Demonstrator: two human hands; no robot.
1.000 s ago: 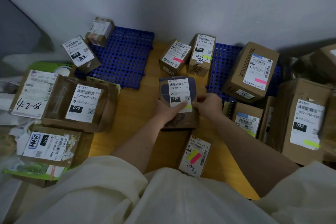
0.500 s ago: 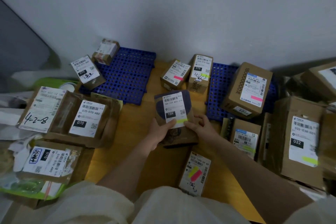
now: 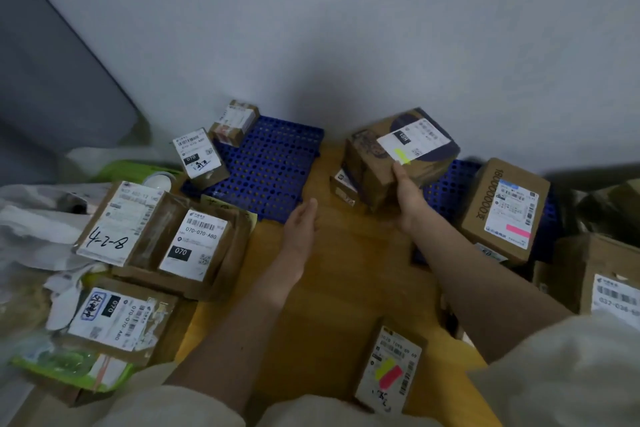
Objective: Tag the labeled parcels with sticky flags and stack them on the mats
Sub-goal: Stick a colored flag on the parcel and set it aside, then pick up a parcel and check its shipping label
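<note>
You have lifted the flagged parcel (image 3: 401, 156) off the middle of the desk (image 3: 346, 288), where both hands held it a moment ago, and carried it toward the far right. Your right hand (image 3: 407, 198) alone now grips it from below, fingers wrapped round its near edge, thumb up by the label. The parcel is tilted, clear of the desk, hanging over two small boxes (image 3: 343, 184) beside the right blue mat (image 3: 446, 187). Its yellow sticky flag (image 3: 401, 155) sits at the near corner of the white label, so tagging of this one looks done.

Your left hand (image 3: 301, 229) has let go; it hovers open over the desk, fingers straight, holding nothing, just near the left blue mat (image 3: 273, 163).

That puts you in the stacking step. The right mat already carries a big brown box (image 3: 505, 208) with a pink flag, and its free area is partly hidden behind the parcel, so I cannot tell how much room remains there. The left mat shows more bare grid. Another flagged parcel (image 3: 389, 367) still lies on the near desk, waiting to be stacked.
</note>
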